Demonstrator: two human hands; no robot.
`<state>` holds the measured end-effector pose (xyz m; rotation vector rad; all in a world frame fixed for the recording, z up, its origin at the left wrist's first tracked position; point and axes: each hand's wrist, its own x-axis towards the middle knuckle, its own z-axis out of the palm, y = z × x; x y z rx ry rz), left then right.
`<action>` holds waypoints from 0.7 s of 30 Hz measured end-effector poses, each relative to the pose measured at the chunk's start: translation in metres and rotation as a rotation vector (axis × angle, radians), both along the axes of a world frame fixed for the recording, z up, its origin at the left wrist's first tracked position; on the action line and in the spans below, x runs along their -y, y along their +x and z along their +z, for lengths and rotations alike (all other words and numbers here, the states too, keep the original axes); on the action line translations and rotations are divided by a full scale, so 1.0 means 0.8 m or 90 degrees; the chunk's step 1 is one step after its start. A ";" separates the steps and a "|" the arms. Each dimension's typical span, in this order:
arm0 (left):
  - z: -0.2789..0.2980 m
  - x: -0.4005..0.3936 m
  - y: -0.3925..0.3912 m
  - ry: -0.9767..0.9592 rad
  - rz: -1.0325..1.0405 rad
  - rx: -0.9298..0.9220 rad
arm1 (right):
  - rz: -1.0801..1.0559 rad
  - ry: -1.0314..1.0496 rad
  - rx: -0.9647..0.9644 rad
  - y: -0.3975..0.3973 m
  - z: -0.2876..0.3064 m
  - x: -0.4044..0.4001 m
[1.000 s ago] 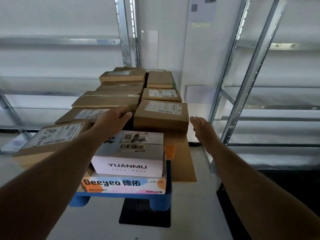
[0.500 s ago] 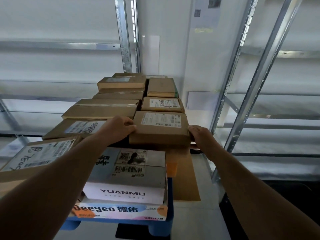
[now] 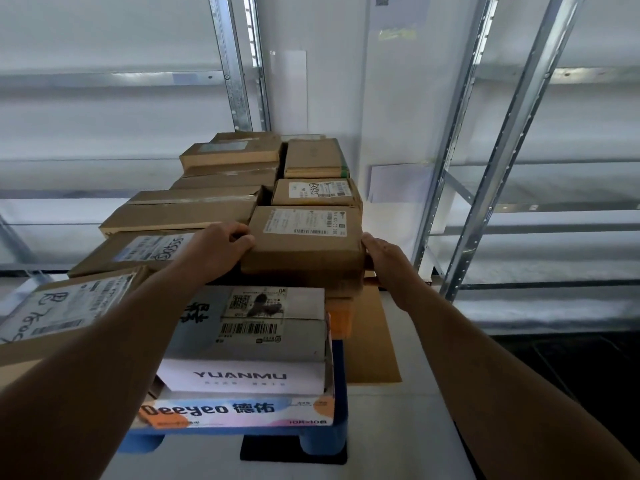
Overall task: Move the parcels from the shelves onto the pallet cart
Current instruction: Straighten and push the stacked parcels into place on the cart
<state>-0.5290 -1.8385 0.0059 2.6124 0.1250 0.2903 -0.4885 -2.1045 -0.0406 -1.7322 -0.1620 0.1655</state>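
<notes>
- Head view, parcel (image 3: 304, 239): brown carton with a printed label on top, lay on the right side of the stack on the cart (image 3: 341, 403), propped on cartons beneath it and just behind the grey box (image 3: 252, 322).
- Left hand (image 3: 216, 249): clasped the parcel's near-left corner, fingers curled over the top edge.
- Right hand (image 3: 384, 259): held the parcel's right end, fingers wrapped round the near-right corner; fingertips hidden behind the carton.
- Stack: two rows of brown cartons ran away from the camera; the grey box sat on a white box (image 3: 242, 375), which sat on a coloured pack (image 3: 235, 412) at the near edge.
- Shelves (image 3: 519, 140): metal racks stood left and right; no parcels showed on them.
- Risk, overhang: the parcel's right end seemed to reach the stack's right edge, with floor and a flat cardboard sheet (image 3: 372, 337) below. Released off-centre, it would likely tip off that side.
- Risk, nudging: a push forward could shove the labelled carton (image 3: 317, 192) behind it out of line.
- Risk, uneven base: cartons below differed in height, so the parcel might rock or slide toward the grey box.
- Risk, grip: both holds sat on the near corners only; the far end might sag on a lift.
</notes>
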 end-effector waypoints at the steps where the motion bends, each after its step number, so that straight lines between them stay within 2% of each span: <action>1: -0.001 0.002 0.000 0.002 0.005 0.005 | 0.001 0.003 0.002 0.000 0.000 -0.002; 11: -0.006 -0.005 0.003 -0.009 0.034 0.008 | 0.011 0.041 -0.022 -0.004 -0.005 -0.006; 16: -0.003 0.003 -0.001 -0.028 0.012 0.033 | 0.007 -0.040 0.025 -0.013 -0.022 0.006; 21: -0.001 0.009 -0.001 0.009 0.005 0.000 | 0.038 0.072 -0.068 -0.019 -0.024 -0.004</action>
